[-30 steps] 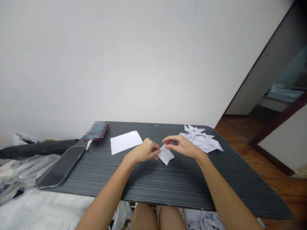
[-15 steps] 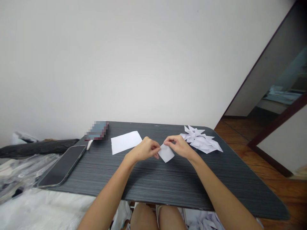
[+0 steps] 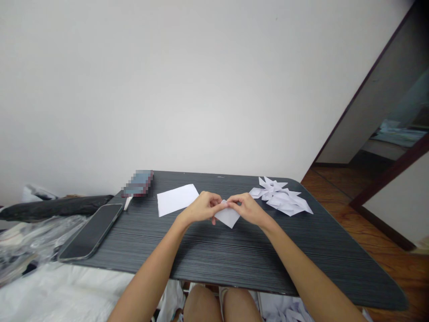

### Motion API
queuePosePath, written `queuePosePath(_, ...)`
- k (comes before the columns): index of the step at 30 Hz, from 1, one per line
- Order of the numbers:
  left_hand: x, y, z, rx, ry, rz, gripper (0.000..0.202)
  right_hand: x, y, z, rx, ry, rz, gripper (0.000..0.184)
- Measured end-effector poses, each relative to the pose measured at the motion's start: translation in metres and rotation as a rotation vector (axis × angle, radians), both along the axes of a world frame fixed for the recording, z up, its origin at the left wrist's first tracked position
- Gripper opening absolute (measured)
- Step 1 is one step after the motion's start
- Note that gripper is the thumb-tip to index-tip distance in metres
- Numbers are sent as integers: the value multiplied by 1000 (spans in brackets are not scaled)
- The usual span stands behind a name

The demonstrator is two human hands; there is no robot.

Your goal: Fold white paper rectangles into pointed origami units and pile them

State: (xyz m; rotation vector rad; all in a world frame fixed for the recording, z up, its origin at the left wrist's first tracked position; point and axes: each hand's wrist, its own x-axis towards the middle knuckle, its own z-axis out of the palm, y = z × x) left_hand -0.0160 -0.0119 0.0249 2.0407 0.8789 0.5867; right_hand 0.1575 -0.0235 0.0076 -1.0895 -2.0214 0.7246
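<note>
A small folded piece of white paper (image 3: 229,218) is held just above the dark table, one corner pointing down toward me. My left hand (image 3: 207,207) pinches its upper left edge, thumb on top. On the upper right, my right hand (image 3: 247,207) grips the same paper between thumb and fingers. Both thumbs nearly meet at the top corner, and the fingertips hide part of that edge. Left of my left hand lies a flat stack of white paper (image 3: 177,200). Beyond my right hand sits a pile of folded white paper pieces (image 3: 283,198) with pointed ends.
The dark grained table (image 3: 234,259) stands against a pale wall (image 3: 214,89). A smartphone (image 3: 92,232) lies at its left edge, with a blurred-out object (image 3: 138,183) and a white strip (image 3: 128,203) behind. Plastic-wrapped material (image 3: 36,237) is heaped to the left.
Both hands have drawn closer together at the paper's top corner. The paper has turned from a square outline to a more triangular one. The view has shifted slightly.
</note>
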Motion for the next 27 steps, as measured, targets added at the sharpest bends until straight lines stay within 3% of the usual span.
queuePosePath(3,5,0,-2,168,12,131,39,-6,-1,-1,-19,41,15,25)
queuePosePath(8,7,8,-7,408,-40,374,42,5,9,-4,-188,151,0,24)
queuePosePath(11,5,13,-11,411,-99,479,41,17,16,-6,-212,234,-69,28)
queuePosePath(15,4,15,-18,240,-226,594,40,17,21,-9,-294,498,-156,30)
queuePosePath(18,7,15,-23,119,-289,492,38,4,19,-13,-449,618,-66,40)
queuePosePath(21,8,15,-21,63,-355,349,35,-3,17,-14,-440,672,-50,52)
queuePosePath(25,2,15,-11,-18,-374,70,35,6,16,-10,-399,643,-30,45)
queuePosePath(27,-2,16,-8,-47,-356,0,33,12,16,-8,-391,602,-12,40)
